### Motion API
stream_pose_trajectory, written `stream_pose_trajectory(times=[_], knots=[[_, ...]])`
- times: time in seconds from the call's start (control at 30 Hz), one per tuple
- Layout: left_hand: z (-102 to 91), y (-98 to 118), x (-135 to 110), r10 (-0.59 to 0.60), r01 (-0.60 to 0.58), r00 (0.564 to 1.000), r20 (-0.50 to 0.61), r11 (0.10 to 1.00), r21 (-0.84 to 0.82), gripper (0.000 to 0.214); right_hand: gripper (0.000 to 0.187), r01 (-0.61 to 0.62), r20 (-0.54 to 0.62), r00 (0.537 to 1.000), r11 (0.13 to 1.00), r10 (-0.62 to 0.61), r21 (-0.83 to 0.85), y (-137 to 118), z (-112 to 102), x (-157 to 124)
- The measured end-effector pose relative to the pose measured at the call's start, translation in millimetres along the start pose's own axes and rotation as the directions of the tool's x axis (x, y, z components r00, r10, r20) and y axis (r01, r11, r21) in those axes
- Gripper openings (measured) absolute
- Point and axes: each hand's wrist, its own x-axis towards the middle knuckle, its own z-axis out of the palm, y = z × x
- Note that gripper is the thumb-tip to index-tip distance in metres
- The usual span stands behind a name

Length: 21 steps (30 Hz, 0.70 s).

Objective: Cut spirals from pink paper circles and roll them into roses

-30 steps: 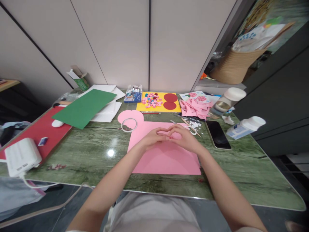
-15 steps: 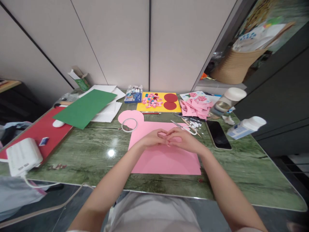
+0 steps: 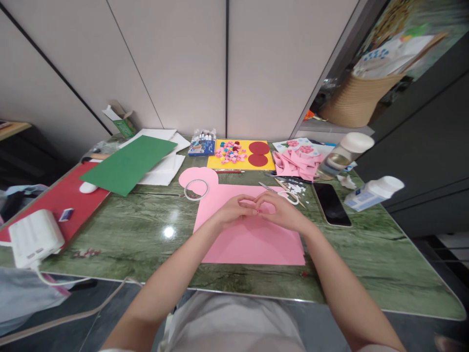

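Note:
My left hand (image 3: 230,212) and my right hand (image 3: 281,211) meet fingertip to fingertip over a pink paper sheet (image 3: 252,239) that lies flat on the green marble table (image 3: 139,230). Both hands have their fingers curled and pinched together around something small between them, too small to name. A roll of tape (image 3: 196,189) lies just left of the sheet on a pink paper cut-out (image 3: 198,175). Scissors (image 3: 284,193) rest just beyond my right hand.
At the back are a yellow sheet (image 3: 240,160) with small paper pieces and two red circles, a marker box (image 3: 202,144), pink scraps (image 3: 296,164), and green paper (image 3: 128,164). A phone (image 3: 330,204), two bottles (image 3: 372,193) stand right; a white charger (image 3: 34,238) left.
The fingertips shifted slightly against each other; the hands stay in the same place over the pink sheet.

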Motion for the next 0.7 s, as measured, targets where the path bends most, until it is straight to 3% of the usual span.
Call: stream_pose_trajectory(times=[0.13,0.3,0.47,0.7], knots=[[0.1,2,1,0.085,-0.079,0.994,-0.071,0.993,0.084,0.049,0.013,0.008,-0.027,1.000,1.000,-0.008,-0.024,1,0,0],[6.1,3,-4,0.285,-0.192,0.941,-0.182,0.893,0.406,0.043,0.008,-0.007,-0.100,0.995,0.988,-0.009,-0.152,9,4,1],[12.3,-1,-6,0.459,-0.276,0.876,-0.145,0.726,0.630,0.038,0.010,-0.024,-0.094,0.996,0.966,-0.001,-0.257,12,11,2],[16.4,-5,-7,0.501,-0.267,0.858,-0.111,0.621,0.737,0.042,0.009,-0.058,-0.108,0.994,0.941,0.023,-0.333,7,14,0]])
